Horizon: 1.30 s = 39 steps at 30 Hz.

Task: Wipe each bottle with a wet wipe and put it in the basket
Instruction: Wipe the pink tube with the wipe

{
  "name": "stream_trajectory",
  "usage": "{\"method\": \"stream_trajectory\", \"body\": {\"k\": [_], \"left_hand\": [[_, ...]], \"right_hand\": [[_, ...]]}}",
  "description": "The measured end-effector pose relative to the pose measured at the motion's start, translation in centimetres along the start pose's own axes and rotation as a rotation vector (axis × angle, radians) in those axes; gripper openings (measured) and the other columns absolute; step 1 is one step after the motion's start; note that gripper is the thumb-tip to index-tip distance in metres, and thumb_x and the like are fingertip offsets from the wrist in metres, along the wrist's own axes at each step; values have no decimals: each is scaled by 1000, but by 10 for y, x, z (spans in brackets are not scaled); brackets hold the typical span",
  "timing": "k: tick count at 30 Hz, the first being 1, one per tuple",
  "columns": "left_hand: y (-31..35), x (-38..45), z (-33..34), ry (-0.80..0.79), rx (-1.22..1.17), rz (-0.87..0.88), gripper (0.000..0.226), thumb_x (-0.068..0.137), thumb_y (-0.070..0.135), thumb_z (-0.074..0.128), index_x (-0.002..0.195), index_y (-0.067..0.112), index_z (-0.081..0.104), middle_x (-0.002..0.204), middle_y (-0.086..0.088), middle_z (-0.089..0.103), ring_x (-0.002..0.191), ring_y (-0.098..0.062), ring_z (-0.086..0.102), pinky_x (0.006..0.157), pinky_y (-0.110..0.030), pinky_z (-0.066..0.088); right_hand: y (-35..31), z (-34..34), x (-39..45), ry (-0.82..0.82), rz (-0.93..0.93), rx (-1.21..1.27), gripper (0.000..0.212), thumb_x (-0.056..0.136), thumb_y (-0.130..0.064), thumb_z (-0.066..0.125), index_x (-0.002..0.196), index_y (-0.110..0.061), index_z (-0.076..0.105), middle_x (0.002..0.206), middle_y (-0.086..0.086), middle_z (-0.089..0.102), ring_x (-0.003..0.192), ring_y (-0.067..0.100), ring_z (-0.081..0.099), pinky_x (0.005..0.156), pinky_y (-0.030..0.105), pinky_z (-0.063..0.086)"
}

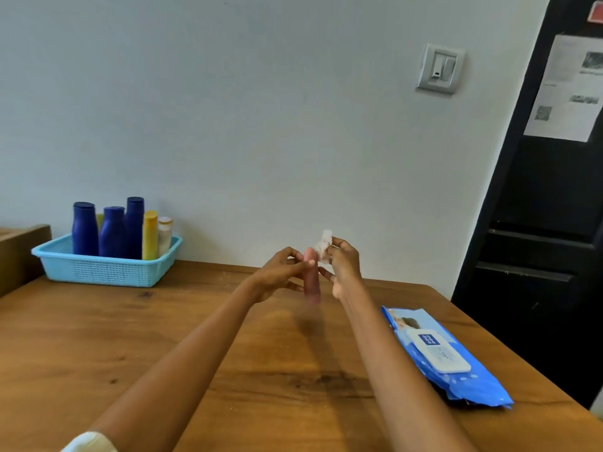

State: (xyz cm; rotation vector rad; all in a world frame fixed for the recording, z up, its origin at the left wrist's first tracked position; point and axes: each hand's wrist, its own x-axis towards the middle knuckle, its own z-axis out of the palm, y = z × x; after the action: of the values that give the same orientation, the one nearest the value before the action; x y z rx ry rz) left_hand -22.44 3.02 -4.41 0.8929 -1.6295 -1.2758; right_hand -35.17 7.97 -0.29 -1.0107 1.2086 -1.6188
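**Pink bottle in hand, looks like the last one**

Pink bottle (pixel 311 275) is held upright above the wooden table (pixel 163 337), mid-frame, well apart from the basket. Left hand (pixel 280 272) holds it w/ fingers curled round the upper body; blurred, so exact finger placement unclear. Right hand (pixel 341 269) pinches a bunched wet wipe (pixel 323 247) at the bottle's top, touching or just beside it.

Done so far, judging by layout: light-blue basket (pixel 98 269) at far left by the wall already has approx. six bottles standing in it: three dark-blue bottles (pixel 112 231), yellow ones (pixel 150 234), a pale one (pixel 164 234).

Left: finish wiping the pink one, then carry it over to the basket. No other loose bottles visible on the table. Wipes pack (pixel 443 357) lies flat at right, lid closed.
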Motion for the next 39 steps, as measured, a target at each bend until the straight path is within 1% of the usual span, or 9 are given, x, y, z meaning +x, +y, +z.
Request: {"method": "stream_trajectory", "body": {"k": [5,9,11,15,20,27,32,35,39], "left_hand": [[10,-49,-35,5,41,57,47,72,56,63,112,33,55,109,3,65,98,-13,63,87,-33,52],[21,-71,-59,48,-248,111,39,78,48,60,106,21,64,102,-3,71,95,-17,67,80,-27,54],[27,-79,-68,52,-409,144,41,81,39,58,113,14,61,107,-8,68,101,-22,63,88,-35,52],[37,-87,-77,55,-566,181,38,82,28,57,115,8,57,112,-16,60,104,-27,56,100,-44,41],[46,-88,-83,54,-543,217,34,81,30,57,109,12,63,101,-8,67,95,-21,62,86,-38,50],[56,-89,-91,117,-500,306,30,81,33,59,99,11,70,96,-7,69,92,-20,62,85,-34,50],[56,-91,-90,54,-462,286,49,60,50,80,96,16,74,95,-5,70,89,-20,65,83,-34,52],[58,-91,-86,34,-446,254,35,73,45,71,95,18,75,96,-5,69,91,-21,62,83,-34,51],[59,-92,-86,45,-407,245,30,80,40,60,92,17,75,93,-5,70,88,-17,64,78,-28,53]], "right_hand": [[-12,33,-37,-107,26,-58,27,90,-1,39,96,-17,60,96,5,62,92,21,57,68,33,48],[-18,60,-47,-110,-149,-172,15,94,-13,47,96,-17,62,87,0,62,84,16,56,70,29,46],[-22,73,-51,-144,-222,-199,13,93,-23,54,95,-15,64,78,-4,60,78,15,58,68,24,45],[-30,92,-55,-172,-355,-263,14,91,-19,57,103,-17,66,88,-9,66,84,10,64,75,28,54],[-34,105,-63,-157,-540,-464,23,92,-15,56,112,-14,68,111,3,68,100,18,64,88,36,54],[-35,110,-79,-193,-750,-590,20,88,-22,63,106,-19,72,90,-9,64,83,-1,58,66,1,40],[-36,100,-79,-168,-751,-643,15,85,-24,68,96,-17,75,97,-3,70,85,5,62,70,12,49],[-35,98,-80,-114,-789,-624,18,87,-15,65,103,-15,72,105,-1,69,91,4,59,71,3,44],[-33,105,-84,-151,-866,-644,20,89,-12,61,105,-16,71,101,-4,64,92,6,59,76,9,45]]}}
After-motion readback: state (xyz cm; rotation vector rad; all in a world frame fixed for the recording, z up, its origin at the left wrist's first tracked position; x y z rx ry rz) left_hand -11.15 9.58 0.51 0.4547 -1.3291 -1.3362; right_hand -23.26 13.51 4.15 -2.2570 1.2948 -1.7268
